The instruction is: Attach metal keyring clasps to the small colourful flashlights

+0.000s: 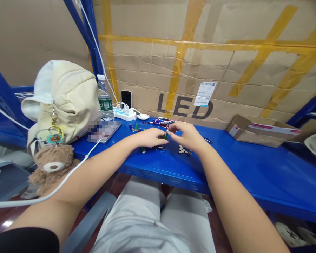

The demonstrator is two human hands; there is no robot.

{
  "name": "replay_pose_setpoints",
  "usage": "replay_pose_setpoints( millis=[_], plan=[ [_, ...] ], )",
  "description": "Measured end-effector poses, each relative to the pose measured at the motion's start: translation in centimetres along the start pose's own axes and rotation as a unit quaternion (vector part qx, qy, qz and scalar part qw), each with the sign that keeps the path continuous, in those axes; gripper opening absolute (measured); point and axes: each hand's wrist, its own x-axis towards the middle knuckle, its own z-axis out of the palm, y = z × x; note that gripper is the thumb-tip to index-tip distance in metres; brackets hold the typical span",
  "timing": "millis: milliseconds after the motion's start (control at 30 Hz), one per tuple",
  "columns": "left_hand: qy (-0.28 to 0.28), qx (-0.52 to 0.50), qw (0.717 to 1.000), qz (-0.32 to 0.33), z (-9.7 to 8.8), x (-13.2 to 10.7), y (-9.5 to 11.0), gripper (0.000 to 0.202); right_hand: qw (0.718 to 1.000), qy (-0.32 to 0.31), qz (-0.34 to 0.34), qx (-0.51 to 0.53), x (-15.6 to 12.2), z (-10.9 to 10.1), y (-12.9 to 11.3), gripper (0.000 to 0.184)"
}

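Note:
Both my hands meet over the blue shelf [252, 168]. My left hand [150, 137] is closed in a pinch on a small green cylinder [165, 135]. My right hand [187, 135] has its fingers curled at the cylinder's other end, touching it. Below the hands lie more small green and dark cylinders [143, 150] and a cluster of small round silver pieces [183, 150]. A pile of coloured small parts [160, 122] sits just beyond my hands.
A cream backpack [65, 98] with a plush bear [52, 165] hangs at the left, beside a water bottle [105, 102], a phone [104, 130] on a white cable and a power strip [125, 113]. A cardboard wall stands behind. A flat carton [260, 130] lies at right.

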Motion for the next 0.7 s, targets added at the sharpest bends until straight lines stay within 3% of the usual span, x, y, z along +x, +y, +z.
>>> replay_pose_setpoints(
  millis=[233,333,433,533,700],
  plan=[
    [0.03,-0.031,0.999,0.025,0.8,0.3,-0.9,0.024,0.998,-0.029,-0.006,-0.055,-0.3,0.2,-0.2,0.016],
    [0.062,-0.019,0.997,0.037,0.8,0.3,-1.1,0.022,0.999,-0.017,0.014,-0.031,-0.3,0.4,-0.2,0.022],
    [0.109,0.013,0.992,0.062,0.8,0.3,-1.4,0.019,0.997,0.03,0.073,-0.002,-0.6,0.2,0.4,0.026],
    [0.131,0.027,0.989,0.07,1.0,0.3,-1.7,0.019,0.99,0.049,0.129,-0.038,-1.3,-0.5,1.8,0.019],
    [0.128,0.039,0.989,0.058,1.5,0.6,-2.2,0.018,0.963,-0.013,0.234,-0.13,-2.6,-1.0,4.1,0.017]
  ],
)
